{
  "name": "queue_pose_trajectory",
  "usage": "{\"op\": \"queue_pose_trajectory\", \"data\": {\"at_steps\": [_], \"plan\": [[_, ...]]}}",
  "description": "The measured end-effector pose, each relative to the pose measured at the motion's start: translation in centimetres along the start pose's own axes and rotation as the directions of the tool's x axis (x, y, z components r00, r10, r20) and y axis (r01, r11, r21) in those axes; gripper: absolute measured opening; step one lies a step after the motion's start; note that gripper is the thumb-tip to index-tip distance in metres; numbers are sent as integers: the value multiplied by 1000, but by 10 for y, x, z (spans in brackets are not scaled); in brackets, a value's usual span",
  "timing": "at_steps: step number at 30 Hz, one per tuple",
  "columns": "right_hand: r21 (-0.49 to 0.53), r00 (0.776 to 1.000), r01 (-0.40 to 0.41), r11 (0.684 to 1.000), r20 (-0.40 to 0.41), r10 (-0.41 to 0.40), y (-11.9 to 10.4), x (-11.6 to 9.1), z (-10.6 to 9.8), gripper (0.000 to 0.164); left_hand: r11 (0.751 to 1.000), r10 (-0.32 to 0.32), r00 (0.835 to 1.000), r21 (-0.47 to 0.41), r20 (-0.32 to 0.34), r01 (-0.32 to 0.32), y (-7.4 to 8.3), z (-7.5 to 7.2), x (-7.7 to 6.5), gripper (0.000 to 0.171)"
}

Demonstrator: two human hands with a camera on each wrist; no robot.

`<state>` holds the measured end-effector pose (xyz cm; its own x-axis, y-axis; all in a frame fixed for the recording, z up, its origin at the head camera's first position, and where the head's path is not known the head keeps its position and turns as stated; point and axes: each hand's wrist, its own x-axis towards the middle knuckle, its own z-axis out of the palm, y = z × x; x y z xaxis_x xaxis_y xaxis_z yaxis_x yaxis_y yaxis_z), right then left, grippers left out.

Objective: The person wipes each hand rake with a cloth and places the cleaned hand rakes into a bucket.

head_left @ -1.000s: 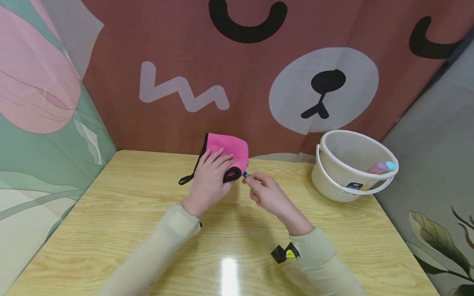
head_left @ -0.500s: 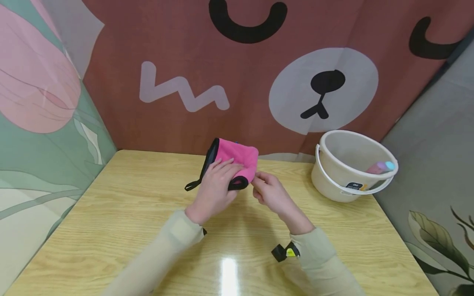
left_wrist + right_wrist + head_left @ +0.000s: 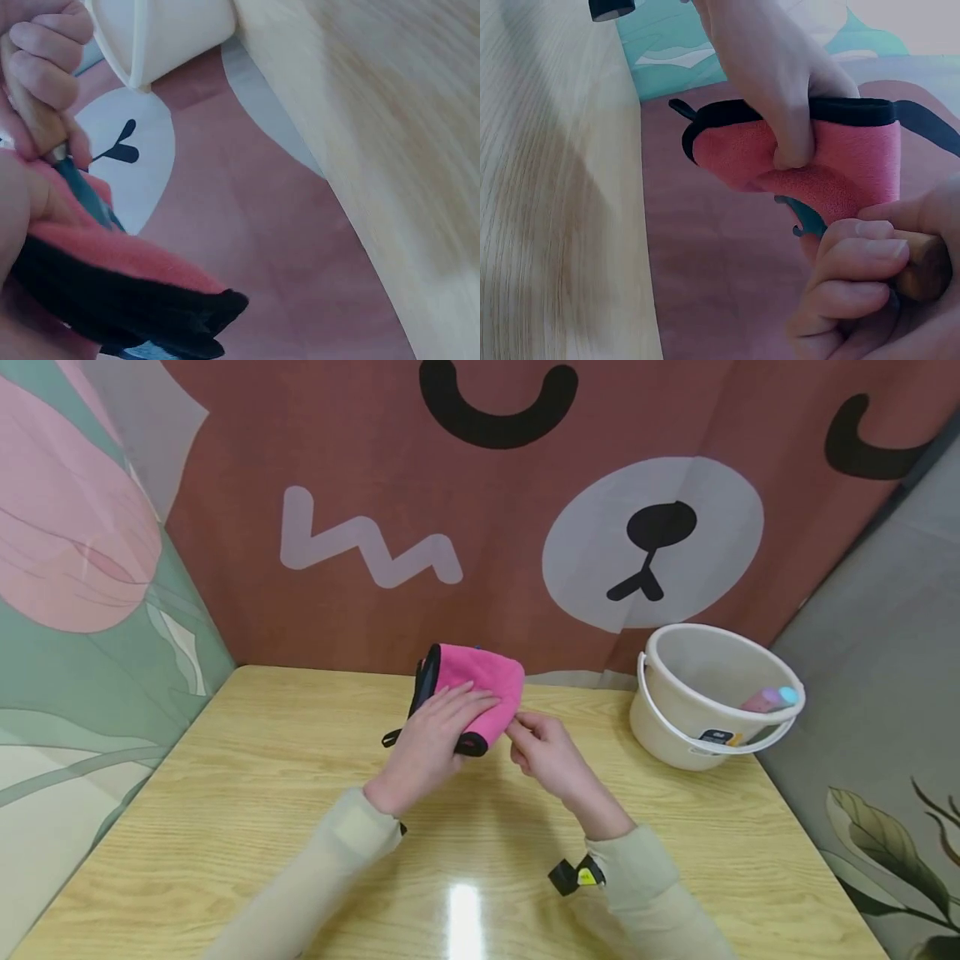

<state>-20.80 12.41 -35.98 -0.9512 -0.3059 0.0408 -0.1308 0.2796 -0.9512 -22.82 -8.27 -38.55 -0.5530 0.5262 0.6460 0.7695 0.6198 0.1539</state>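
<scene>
A pink cloth [image 3: 487, 672] with black edging and a hanging loop is draped over the head of a small wooden-handled tool. My left hand [image 3: 431, 735] grips the cloth, its thumb pressing the pink face in the right wrist view. My right hand [image 3: 551, 756] has its fingers curled round the tool's wooden handle [image 3: 922, 274]. A teal metal neck [image 3: 84, 189] runs from the handle into the cloth in the left wrist view. Teal hooked tips [image 3: 799, 214] show under the cloth in the right wrist view. The rest of the tool's head is hidden.
A cream bucket [image 3: 678, 739] with its handle lowered stands at the table's back right. Inside it lies a pink-purple item with a light blue end [image 3: 772, 698]. The wooden table [image 3: 465, 852] ends at a printed fabric backdrop [image 3: 337, 618].
The cloth and my left hand have shifted right, toward my right hand. The blue part visible beside the right fingertips is now covered. The cloth's lower edge has tipped downward.
</scene>
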Motion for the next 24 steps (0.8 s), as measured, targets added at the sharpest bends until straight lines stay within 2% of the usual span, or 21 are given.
{"op": "queue_pose_trajectory", "data": {"at_steps": [4,12,17,24], "plan": [[-12,1000,8,1000,24,-8,-1,-1,4,36,998,2,1000,56,8,-2,-7,-2,0,66],[-18,998,-38,999,51,39,-1,-4,12,33,986,4,1000,164,-16,-1,-28,-11,0,50],[-23,997,-46,999,64,47,0,-3,15,34,989,-19,999,149,-28,23,-37,-19,1,47],[-27,997,-57,998,48,58,1,-4,14,32,989,-3,1000,149,-22,6,-34,-18,0,53]]}}
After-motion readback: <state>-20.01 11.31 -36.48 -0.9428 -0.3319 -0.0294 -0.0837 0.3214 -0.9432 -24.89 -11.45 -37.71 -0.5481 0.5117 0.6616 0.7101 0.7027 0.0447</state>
